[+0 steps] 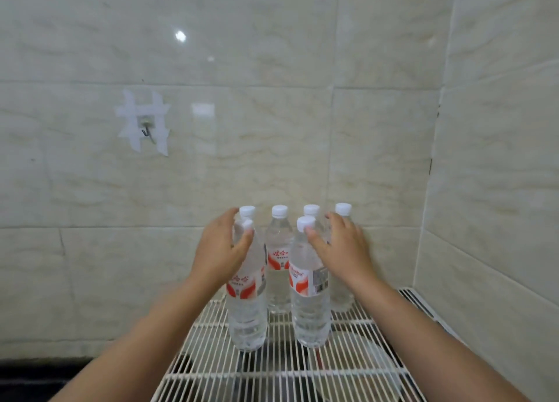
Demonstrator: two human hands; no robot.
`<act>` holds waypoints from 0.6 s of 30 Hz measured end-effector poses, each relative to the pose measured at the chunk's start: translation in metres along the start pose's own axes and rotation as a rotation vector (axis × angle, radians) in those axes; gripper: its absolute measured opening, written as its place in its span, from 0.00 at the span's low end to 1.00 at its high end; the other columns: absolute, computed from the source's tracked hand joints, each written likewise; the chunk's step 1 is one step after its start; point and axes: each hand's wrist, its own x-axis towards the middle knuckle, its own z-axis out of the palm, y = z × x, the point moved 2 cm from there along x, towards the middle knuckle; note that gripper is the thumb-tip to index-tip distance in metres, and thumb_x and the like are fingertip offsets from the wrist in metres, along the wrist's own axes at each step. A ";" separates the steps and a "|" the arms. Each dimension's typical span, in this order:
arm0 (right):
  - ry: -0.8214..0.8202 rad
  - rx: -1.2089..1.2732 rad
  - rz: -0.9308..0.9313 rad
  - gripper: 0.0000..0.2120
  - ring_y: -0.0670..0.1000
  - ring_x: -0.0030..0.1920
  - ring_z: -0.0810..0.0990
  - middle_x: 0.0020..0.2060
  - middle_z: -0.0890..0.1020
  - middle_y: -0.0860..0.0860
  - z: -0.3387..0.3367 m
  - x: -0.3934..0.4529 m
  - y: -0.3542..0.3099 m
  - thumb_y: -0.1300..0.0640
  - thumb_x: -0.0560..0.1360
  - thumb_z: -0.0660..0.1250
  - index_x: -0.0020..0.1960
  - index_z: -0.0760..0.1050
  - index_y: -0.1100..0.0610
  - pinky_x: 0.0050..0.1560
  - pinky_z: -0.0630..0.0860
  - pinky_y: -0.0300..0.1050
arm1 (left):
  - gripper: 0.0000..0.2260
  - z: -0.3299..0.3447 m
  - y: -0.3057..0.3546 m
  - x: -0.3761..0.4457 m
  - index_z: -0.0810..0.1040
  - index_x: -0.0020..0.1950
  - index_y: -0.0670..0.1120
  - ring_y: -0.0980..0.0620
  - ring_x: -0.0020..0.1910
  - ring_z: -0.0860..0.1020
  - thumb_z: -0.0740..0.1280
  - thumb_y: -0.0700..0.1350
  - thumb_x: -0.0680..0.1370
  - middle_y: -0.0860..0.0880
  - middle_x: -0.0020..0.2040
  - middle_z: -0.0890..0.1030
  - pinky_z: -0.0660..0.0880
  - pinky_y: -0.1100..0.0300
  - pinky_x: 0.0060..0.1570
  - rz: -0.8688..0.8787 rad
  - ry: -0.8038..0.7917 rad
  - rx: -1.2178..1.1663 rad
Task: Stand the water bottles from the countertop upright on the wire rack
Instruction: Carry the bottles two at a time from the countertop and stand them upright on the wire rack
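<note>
Against tiled walls (272, 99), white wire rack (272, 371)

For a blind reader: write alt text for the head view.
Six water bottles stand upright on a white wire rack against a tiled wall; the left hand and right hand touch the front two.
</note>
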 end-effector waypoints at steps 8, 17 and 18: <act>-0.388 -0.280 -0.113 0.07 0.54 0.44 0.71 0.48 0.75 0.56 -0.011 0.031 -0.038 0.55 0.74 0.63 0.48 0.70 0.59 0.37 0.67 0.42 | 0.18 -0.023 0.009 0.016 0.71 0.67 0.43 0.45 0.62 0.74 0.64 0.41 0.77 0.42 0.64 0.76 0.69 0.57 0.60 0.043 -0.209 0.161; -0.342 -0.236 -0.058 0.14 0.55 0.34 0.75 0.33 0.73 0.53 -0.017 0.031 -0.040 0.55 0.72 0.66 0.32 0.66 0.58 0.31 0.71 0.43 | 0.18 -0.018 0.015 0.017 0.71 0.67 0.41 0.43 0.64 0.72 0.64 0.39 0.77 0.41 0.65 0.75 0.69 0.55 0.62 0.046 -0.214 0.150; -0.281 -0.253 -0.044 0.16 0.55 0.37 0.75 0.33 0.73 0.53 -0.016 0.029 -0.038 0.52 0.71 0.66 0.30 0.64 0.57 0.34 0.70 0.43 | 0.18 -0.019 0.016 0.017 0.71 0.67 0.41 0.43 0.64 0.72 0.65 0.39 0.77 0.41 0.65 0.75 0.69 0.56 0.61 0.047 -0.212 0.152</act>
